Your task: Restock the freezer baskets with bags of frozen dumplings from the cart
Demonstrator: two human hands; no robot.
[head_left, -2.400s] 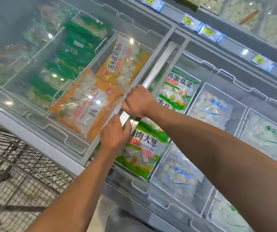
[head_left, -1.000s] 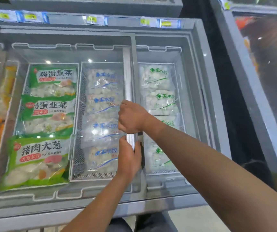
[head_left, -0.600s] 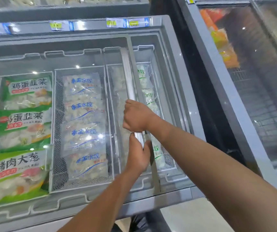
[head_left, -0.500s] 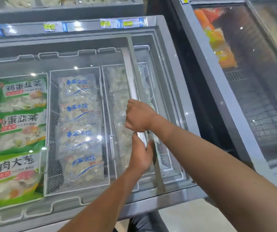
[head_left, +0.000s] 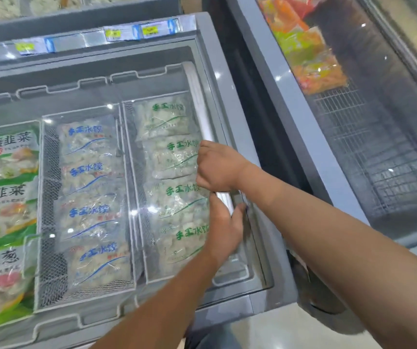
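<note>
Lid handle (head_left: 198, 102) is what both hands hold: a long pale bar on the edge of the sliding glass lid (head_left: 96, 102), lying close against the right end wall of the chest freezer (head_left: 230, 102). Right hand (head_left: 217, 166) is fisted round the bar, knuckles up; left hand (head_left: 225, 222) grips it just below, thumb hooked over the far side. The two hands almost touch.

Dumpling bags sit in wire baskets inside the freezer, seen through glass:
- green-script bags (head_left: 174, 157) in the rightmost basket (head_left: 140, 197), four in a column
- blue-script bags (head_left: 89, 172) in the next basket left, also four
- green printed bags (head_left: 3, 159) at far left

Long axis of each clear bag runs left-right, with the print upright to the viewer. The bags overlap like shingles front to back. The baskets' long axis runs front to back, parallel to the handle.

Handling, my guess: clear film over loose frozen lumps, so moderately heavy, lumpy, partly stiff and slippery with frost. Film could split if pinched at a seam. Best to take a bag across its short width with a full hand, or by both ends, and lay it flat.

Cart isn't in view. The neighbouring freezer (head_left: 353, 147) on the right holds orange packs (head_left: 310, 56).
</note>
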